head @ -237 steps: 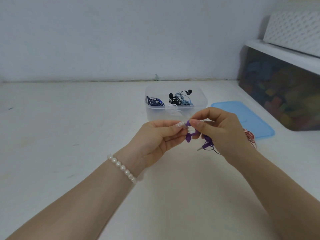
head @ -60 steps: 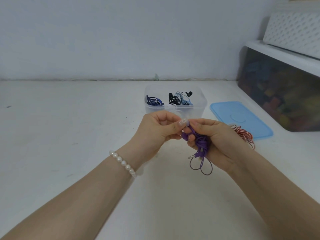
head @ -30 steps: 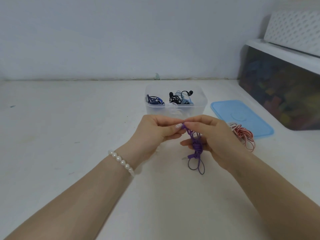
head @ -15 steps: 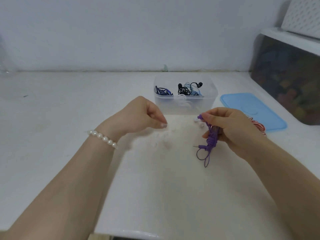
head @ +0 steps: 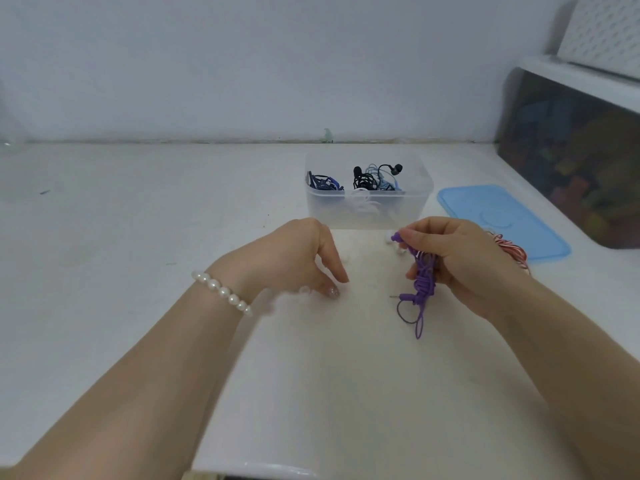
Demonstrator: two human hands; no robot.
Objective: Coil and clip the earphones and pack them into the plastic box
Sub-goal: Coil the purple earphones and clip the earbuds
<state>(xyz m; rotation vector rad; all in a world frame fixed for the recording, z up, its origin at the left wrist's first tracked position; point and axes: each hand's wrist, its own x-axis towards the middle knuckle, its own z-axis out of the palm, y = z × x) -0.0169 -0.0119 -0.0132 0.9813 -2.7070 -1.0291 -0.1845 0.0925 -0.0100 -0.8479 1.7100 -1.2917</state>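
Note:
My right hand (head: pixel 460 258) is closed around a coiled bundle of purple earphones (head: pixel 424 282). One earbud sticks out above my thumb, and the plug and a loop hang below. My left hand (head: pixel 294 258) is apart from the bundle, to its left. Its fingers point down at the table, where small pale blurred bits (head: pixel 291 296) lie by the fingertips; I cannot tell what they are. The clear plastic box (head: pixel 367 213) stands just beyond both hands and holds dark blue, black and light blue coiled earphones. A red-and-white earphone cable (head: pixel 510 247) lies behind my right hand.
The box's blue lid (head: pixel 502 220) lies flat to the right of the box. A dark bin (head: pixel 581 174) with a white lid and a white basket on top stands at the far right. Small white pieces (head: pixel 398 249) lie in front of the box. The wall runs behind.
My left hand has let go of the purple earphones and moved left and down to the table. My right hand keeps the bundle. The view has shifted slightly left.

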